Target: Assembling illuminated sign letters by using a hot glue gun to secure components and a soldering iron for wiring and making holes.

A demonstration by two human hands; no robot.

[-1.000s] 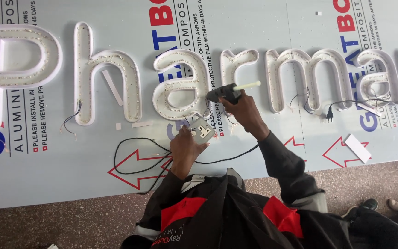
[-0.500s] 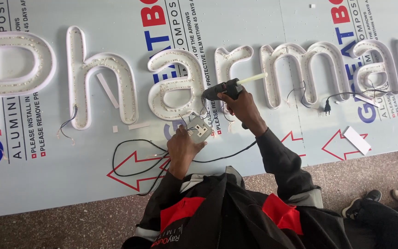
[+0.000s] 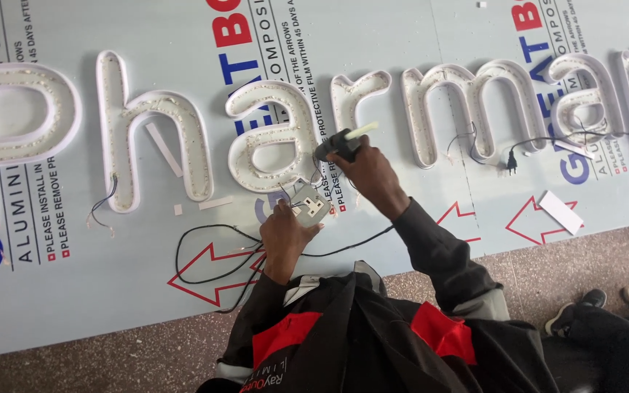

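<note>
Bright, even daylight fills the view; shadows are faint and soft. Pale glare washes the panel [image 3: 402, 44] toward 12 o'clock. Edges bend slightly.

Your glue gun [image 3: 335, 145] is black, with a pale cream stick at its back end. The socket box [image 3: 310, 204] under your left hand [image 3: 285, 234] is grey with a white face. The channel letters [image 3: 147, 135] are white, dotted inside with small yellowish specks. They lie on a pale blue-grey panel [image 3: 402, 44] printed in red, blue and black, with red outlined arrows. The cable [image 3: 205, 255] is black. Your jacket [image 3: 358, 335] is black with red patches. The floor [image 3: 547, 262] is speckled brown.
</note>
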